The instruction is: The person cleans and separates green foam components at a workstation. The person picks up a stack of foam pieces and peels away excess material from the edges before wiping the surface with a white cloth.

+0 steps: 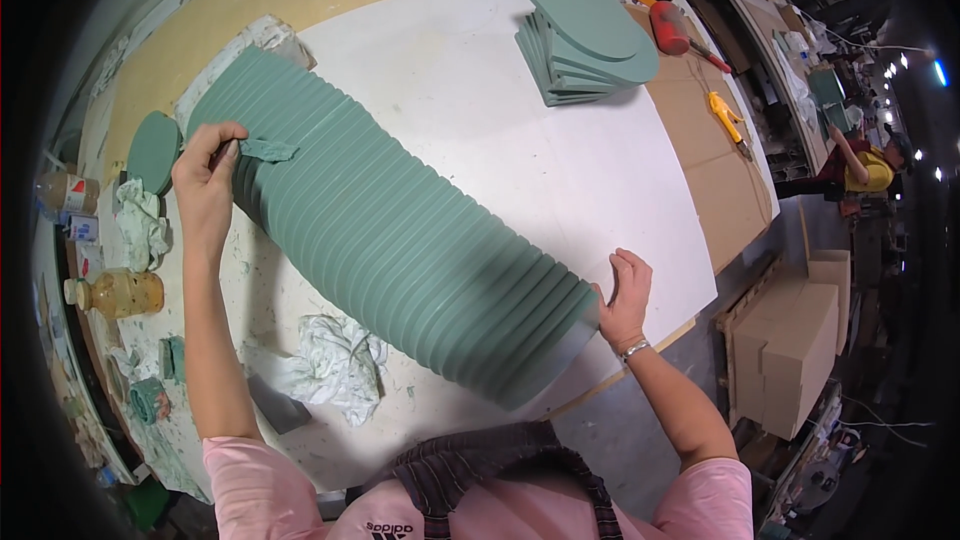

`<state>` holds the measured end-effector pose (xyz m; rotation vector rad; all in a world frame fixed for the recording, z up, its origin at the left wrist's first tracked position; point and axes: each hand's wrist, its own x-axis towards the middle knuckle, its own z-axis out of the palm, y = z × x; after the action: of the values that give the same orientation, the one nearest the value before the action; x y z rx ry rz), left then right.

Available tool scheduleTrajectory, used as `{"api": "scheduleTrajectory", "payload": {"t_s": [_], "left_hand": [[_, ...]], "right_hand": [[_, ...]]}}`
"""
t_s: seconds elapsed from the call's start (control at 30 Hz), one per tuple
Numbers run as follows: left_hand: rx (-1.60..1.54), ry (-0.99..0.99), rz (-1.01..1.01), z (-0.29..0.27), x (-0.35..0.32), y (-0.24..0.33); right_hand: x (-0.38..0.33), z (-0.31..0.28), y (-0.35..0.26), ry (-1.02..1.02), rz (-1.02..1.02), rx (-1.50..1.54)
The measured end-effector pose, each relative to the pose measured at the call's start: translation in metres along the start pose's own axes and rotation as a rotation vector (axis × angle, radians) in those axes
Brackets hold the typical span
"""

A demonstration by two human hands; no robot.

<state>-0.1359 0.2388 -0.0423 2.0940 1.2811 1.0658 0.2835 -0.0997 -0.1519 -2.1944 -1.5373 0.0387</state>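
Grn slabs (395, 230) form ribbed row; L hand (208, 168) pinches crinkly strip (270, 150).

Slab row (390, 230) on table (625, 175); jar (128, 294) left, mallet (669, 28) right.

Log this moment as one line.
left hand: pinching green scrap at row of green panels | right hand: open, at row's right end | around: red mallet, separate panel stack

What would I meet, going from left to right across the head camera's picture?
Yellowish jar, left hand with green scrap, larger white rag, right hand, red mallet, large cardboard box. The green row spans too widely to place.
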Motion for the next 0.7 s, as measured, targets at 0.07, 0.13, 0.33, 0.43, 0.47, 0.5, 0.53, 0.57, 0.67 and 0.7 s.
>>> {"api": "scheduleTrajectory", "payload": {"t_s": [0.07, 0.13, 0.33, 0.43, 0.47, 0.5, 0.53, 0.57, 0.67, 0.7], "left_hand": [[0.0, -0.006, -0.047, 0.0, -0.001, -0.001], [-0.005, 0.019, -0.031, -0.002, -0.003, -0.002], [0.034, 0.017, -0.027, -0.007, -0.009, -0.005], [-0.014, 0.027, -0.049, -0.011, -0.011, -0.009], [-0.046, 0.015, -0.052, -0.013, -0.012, -0.009], [-0.045, 0.016, -0.053, -0.011, -0.012, -0.009], [-0.045, 0.033, -0.066, -0.007, -0.01, -0.008], [-0.044, 0.05, -0.079, -0.005, -0.009, -0.007], [-0.115, 0.106, -0.087, -0.008, -0.011, -0.01], [-0.115, 0.106, -0.087, -0.008, -0.011, -0.009]], "right_hand": [[0.0, -0.001, -0.002, 0.001, 0.0, 0.001], [0.0, -0.001, -0.001, 0.008, -0.003, -0.002], [-0.001, 0.0, 0.001, 0.013, -0.008, 0.0], [0.0, 0.0, 0.0, 0.002, -0.005, 0.005], [-0.001, 0.0, 0.0, 0.0, -0.006, 0.006], [-0.001, 0.0, 0.0, 0.0, -0.006, 0.002], [0.0, -0.001, 0.0, 0.001, -0.007, -0.003], [0.0, -0.001, 0.0, 0.001, -0.009, -0.004], [-0.001, 0.0, 0.002, -0.005, -0.004, -0.005], [-0.001, 0.0, 0.001, -0.003, -0.002, -0.001]]}}
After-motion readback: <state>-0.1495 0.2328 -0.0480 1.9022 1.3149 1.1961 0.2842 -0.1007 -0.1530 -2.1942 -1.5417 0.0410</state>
